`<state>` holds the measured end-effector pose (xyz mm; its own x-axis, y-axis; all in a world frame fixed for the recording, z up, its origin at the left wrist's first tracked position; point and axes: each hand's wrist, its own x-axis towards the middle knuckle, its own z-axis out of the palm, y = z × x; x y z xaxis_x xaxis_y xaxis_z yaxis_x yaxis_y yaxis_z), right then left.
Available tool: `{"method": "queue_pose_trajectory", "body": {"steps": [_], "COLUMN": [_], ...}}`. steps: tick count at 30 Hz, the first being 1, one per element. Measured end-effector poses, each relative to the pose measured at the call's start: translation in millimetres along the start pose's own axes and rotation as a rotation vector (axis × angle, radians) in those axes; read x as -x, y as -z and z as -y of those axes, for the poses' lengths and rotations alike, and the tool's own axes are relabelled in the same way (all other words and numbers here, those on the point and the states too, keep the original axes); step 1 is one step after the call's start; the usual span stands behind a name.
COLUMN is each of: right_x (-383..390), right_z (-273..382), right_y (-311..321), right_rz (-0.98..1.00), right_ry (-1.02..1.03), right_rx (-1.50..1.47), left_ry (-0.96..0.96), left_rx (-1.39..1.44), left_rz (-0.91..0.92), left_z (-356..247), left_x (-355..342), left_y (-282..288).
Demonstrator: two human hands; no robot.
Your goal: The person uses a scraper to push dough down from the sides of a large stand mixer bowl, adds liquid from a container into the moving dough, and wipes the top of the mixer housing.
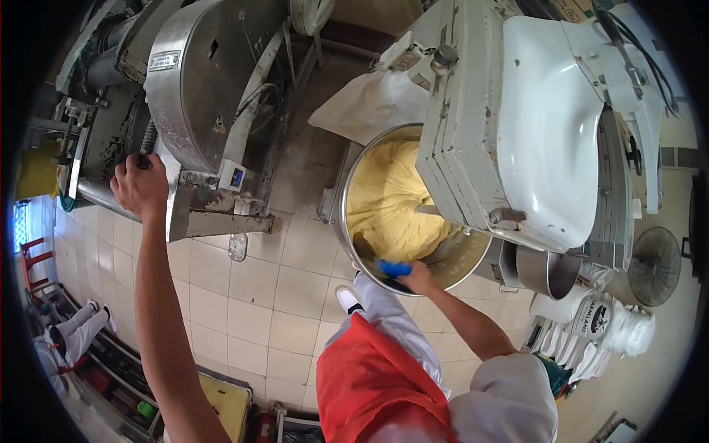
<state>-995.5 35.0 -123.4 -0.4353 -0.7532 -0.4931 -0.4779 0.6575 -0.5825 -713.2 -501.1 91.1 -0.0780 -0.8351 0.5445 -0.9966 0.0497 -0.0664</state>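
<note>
My left hand (144,181) is closed around a dark handle (145,159) on the steel machine (188,88) at the upper left, my arm stretched out to it. My right hand (419,278) grips a blue plastic tool (393,267), blurred, probably a scraper, inside the near part of a large steel bowl (342,210). Pale yellow dough (384,184) fills much of that bowl, just beyond the tool. The bowl stands under a worn white mixer (465,133), whose body hides part of it; a metal piece enters the dough from the right.
A smaller steel bowl (546,273) and stacked white sacks (598,325) are at the right, near a round fan (653,266). A person's legs in white trousers (77,332) show at the lower left, near a red chair (33,262). Tiled floor (295,288) lies between the machines.
</note>
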Motion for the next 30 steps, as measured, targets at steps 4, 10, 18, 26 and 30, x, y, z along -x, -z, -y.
{"method": "queue_pose_trajectory", "body": {"steps": [4, 10, 18, 26, 30], "right_x": [-97, -220, -144, 16, -44], "right_z": [32, 69, 37, -3, 35], "right_y": [-94, -120, -19, 54, -48], "right_rz": [-0.048, -0.244, -0.112, 0.23, 0.086], "right_ry": [0.088, -0.088, -0.116, 0.133, 0.132], "right_rx": [-0.01, 0.339, 0.229, 0.15, -0.044], "left_ry": [-0.037, -0.084, -0.049, 0.004, -0.007], "left_rx": [-0.003, -0.013, -0.036, -0.031, -0.034], "left_rz": [-0.056, -0.07, 0.036, 0.033, -0.004], "left_z": [-2, -2, -3, 0, 0], "left_x": [3, 1, 1, 1, 5], "left_y": [-8, -8, 1, 2, -3]}}
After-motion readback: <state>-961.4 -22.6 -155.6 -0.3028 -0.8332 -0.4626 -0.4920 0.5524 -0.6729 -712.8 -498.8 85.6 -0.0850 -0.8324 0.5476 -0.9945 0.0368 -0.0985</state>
